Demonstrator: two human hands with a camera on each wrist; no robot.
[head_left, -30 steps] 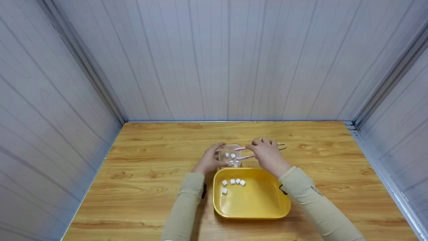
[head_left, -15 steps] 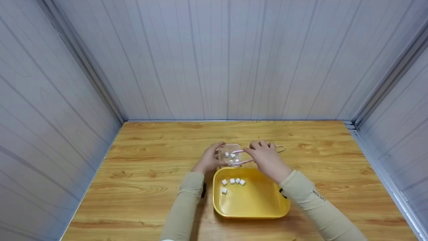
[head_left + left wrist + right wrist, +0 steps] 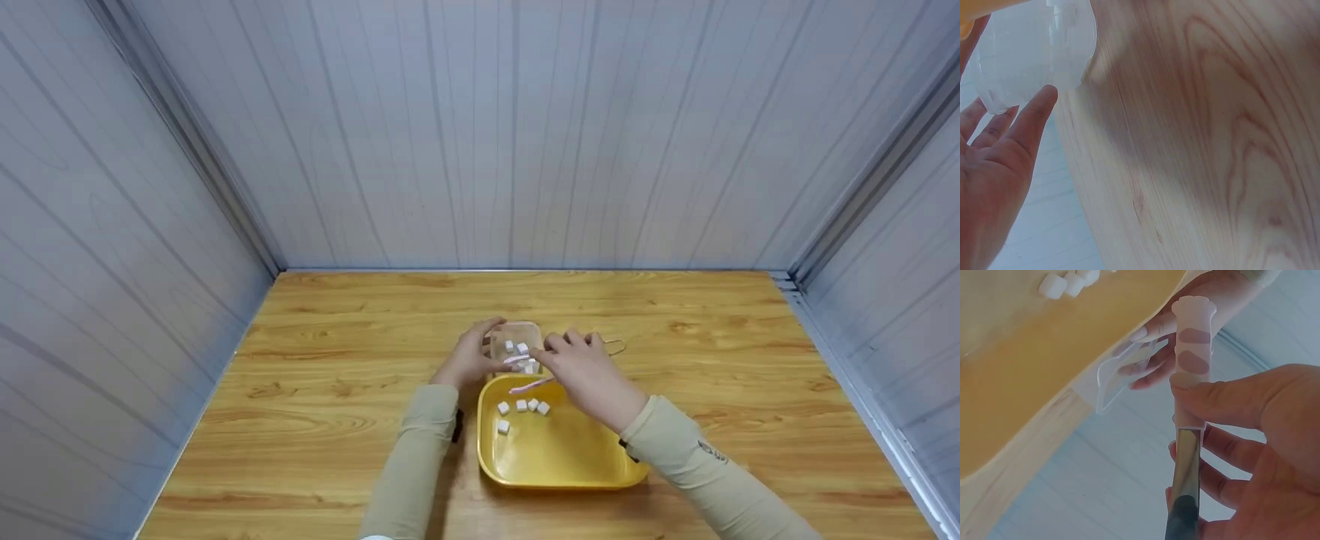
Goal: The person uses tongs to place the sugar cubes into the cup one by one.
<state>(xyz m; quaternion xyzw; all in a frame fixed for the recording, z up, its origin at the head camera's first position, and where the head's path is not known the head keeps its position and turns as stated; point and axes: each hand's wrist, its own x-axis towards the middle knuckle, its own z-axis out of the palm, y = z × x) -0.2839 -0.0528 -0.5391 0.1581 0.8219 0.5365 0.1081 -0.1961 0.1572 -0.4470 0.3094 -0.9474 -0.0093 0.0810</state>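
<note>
In the head view my left hand (image 3: 471, 358) holds the side of a small clear plastic box (image 3: 517, 331), thumb at the near side and fingers at the far side. Several white cubes (image 3: 523, 349) lie in it. My right hand (image 3: 592, 375) grips metal tongs with pink-and-white tips (image 3: 531, 386). Their arms are spread, one tip over the box and the other over the far part of a yellow tray (image 3: 577, 454). No cube shows between the tips. The right wrist view shows the thumb pressed on the tongs' pale sleeve (image 3: 1192, 354).
Several white cubes (image 3: 522, 406) sit in the left far part of the yellow tray, which stands right in front of the box. The wood-grain table (image 3: 322, 390) is bounded by pale panel walls (image 3: 480, 150) at the back and sides.
My right hand has moved toward me and slightly left, carrying the tongs from over the box to straddle the box and tray edge. The tips are wider apart. The left hand stays put.
</note>
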